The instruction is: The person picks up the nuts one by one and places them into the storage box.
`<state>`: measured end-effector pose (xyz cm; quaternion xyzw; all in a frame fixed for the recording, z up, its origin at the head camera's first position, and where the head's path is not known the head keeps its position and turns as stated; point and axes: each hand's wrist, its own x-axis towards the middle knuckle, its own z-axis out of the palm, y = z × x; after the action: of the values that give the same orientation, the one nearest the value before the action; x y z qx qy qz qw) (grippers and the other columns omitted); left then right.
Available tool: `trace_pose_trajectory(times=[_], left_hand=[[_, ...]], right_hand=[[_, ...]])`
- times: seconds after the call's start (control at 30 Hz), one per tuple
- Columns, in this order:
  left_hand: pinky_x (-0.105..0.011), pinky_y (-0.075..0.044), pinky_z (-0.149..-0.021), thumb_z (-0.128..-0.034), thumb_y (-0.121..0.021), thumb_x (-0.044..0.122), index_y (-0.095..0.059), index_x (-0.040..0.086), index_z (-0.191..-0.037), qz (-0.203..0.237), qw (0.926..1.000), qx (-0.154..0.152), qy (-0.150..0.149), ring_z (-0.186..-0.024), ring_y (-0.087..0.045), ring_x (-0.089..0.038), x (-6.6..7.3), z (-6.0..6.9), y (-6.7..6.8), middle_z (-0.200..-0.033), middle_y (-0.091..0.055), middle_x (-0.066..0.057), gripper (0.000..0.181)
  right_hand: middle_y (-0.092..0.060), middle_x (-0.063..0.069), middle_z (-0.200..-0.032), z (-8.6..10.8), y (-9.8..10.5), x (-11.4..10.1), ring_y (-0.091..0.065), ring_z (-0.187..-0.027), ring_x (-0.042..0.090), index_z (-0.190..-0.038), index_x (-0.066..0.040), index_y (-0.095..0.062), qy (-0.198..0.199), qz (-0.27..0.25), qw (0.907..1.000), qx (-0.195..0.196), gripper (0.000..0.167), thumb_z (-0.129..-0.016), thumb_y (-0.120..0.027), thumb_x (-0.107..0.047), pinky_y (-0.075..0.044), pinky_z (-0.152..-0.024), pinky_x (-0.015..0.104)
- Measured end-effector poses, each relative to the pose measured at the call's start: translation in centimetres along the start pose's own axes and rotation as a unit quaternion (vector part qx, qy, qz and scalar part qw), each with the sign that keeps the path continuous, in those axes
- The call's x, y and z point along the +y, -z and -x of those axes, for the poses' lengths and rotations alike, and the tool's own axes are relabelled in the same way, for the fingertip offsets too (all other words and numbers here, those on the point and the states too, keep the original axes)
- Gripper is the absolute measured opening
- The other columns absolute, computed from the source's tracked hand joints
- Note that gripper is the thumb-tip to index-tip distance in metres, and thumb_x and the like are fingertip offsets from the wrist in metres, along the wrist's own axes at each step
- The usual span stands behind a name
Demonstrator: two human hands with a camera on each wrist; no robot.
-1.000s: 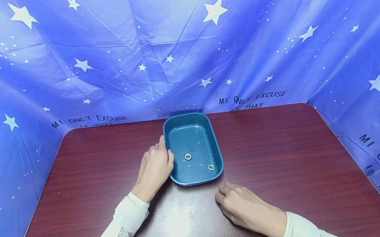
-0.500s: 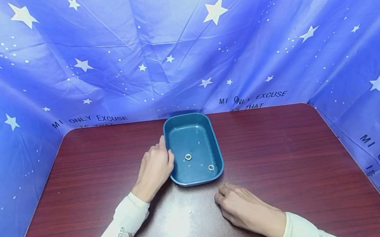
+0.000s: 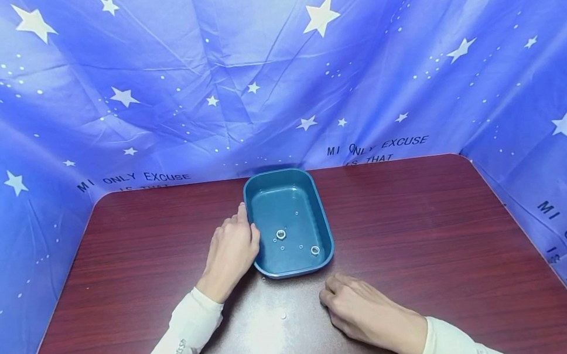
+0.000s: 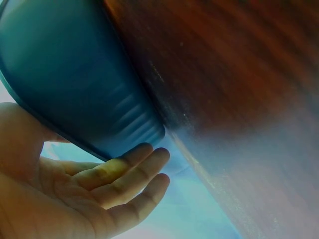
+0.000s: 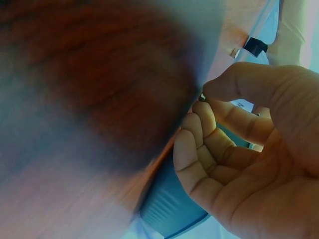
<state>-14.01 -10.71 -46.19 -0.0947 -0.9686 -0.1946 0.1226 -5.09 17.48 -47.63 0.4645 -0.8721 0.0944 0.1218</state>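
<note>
A teal rectangular bin [image 3: 286, 200] stands at the table's back edge. My left hand [image 3: 231, 251] holds its left side, thumb at the rim and fingers along the outer wall; the left wrist view shows these fingers [image 4: 134, 172] bent only slightly. Inside the bin lie two larger metal nuts, one left of centre [image 3: 281, 234] and one near the front right corner [image 3: 315, 250], among several tiny rings or nuts. In front of the bin, my right hand [image 3: 366, 314] is low at the tabletop. Its thumb and index finger pinch a tiny metal nut [image 5: 202, 97], mostly hidden.
On the dark red wooden table [image 3: 428, 230] lie a tiny nut [image 3: 263, 278] by the bin's front left corner and a small pale round piece [image 3: 283, 316] nearer the front. A blue star-patterned cloth [image 3: 275, 113] hangs around the back and sides.
My right hand has shifted very slightly to the left. The left hand, the bin and the nuts stay where they were.
</note>
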Motion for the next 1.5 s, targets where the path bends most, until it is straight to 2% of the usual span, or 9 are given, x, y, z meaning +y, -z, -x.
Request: trace_pose_trajectory(times=[0.33,0.67,0.9,1.17,1.5], left_hand=[[-0.058,-0.060,-0.084,-0.1064,-0.063,0.016,-0.052,-0.016,-0.152,-0.001,1.0000,-0.001,-0.001,-0.095,-0.073,-0.044,0.0,0.0,0.0,-0.115,-0.076,-0.029,0.056],[-0.058,-0.060,-0.084,-0.1064,-0.063,0.016,-0.051,-0.016,-0.152,0.002,1.0000,-0.003,0.001,-0.094,-0.074,-0.044,0.0,0.0,-0.1,-0.114,-0.076,-0.029,0.057],[-0.058,-0.061,-0.079,-0.1064,-0.063,0.016,-0.051,-0.016,-0.152,0.009,1.0000,-0.002,0.002,-0.088,-0.076,-0.045,-0.1,0.0,-0.1,-0.112,-0.077,-0.029,0.057],[-0.058,-0.061,-0.070,-0.1074,-0.062,0.016,-0.050,-0.015,-0.153,0.018,0.9997,-0.008,0.014,-0.073,-0.075,-0.045,0.0,0.1,-0.1,-0.089,-0.076,-0.030,0.057],[-0.060,-0.060,-0.068,-0.1068,-0.059,0.017,-0.052,-0.018,-0.147,0.010,0.9999,0.003,0.000,-0.069,-0.072,-0.048,-0.2,0.2,-0.4,-0.083,-0.074,-0.031,0.053]], right_hand=[[-0.051,-0.004,-0.080,-0.5,0.9,0.2,-0.051,-0.069,0.013,-0.084,-0.014,-0.063,-0.004,-0.012,0.9999,0.012,0.020,-0.082,-0.081,-0.004,-0.045,-0.056,0.026],[-0.050,-0.003,-0.082,-0.7,1.2,0.2,-0.050,-0.071,0.014,-0.084,-0.014,-0.061,-0.010,-0.006,0.9998,0.016,0.022,-0.082,-0.081,-0.005,-0.046,-0.059,0.029],[-0.050,-0.003,-0.082,-0.8,1.4,0.3,-0.051,-0.072,0.015,-0.085,-0.014,-0.063,-0.008,-0.006,0.9998,0.016,0.020,-0.083,-0.081,-0.006,-0.047,-0.060,0.030],[-0.051,-0.003,-0.083,-1.3,1.8,0.7,-0.049,-0.073,0.014,-0.085,-0.012,-0.062,-0.008,-0.008,0.9993,0.036,0.020,-0.083,-0.080,-0.003,-0.049,-0.063,0.029],[-0.054,-0.003,-0.085,-1.7,2.3,1.3,-0.049,-0.075,0.013,-0.087,-0.011,-0.064,-0.016,-0.017,0.9987,0.046,0.017,-0.084,-0.079,-0.002,-0.048,-0.064,0.027]])
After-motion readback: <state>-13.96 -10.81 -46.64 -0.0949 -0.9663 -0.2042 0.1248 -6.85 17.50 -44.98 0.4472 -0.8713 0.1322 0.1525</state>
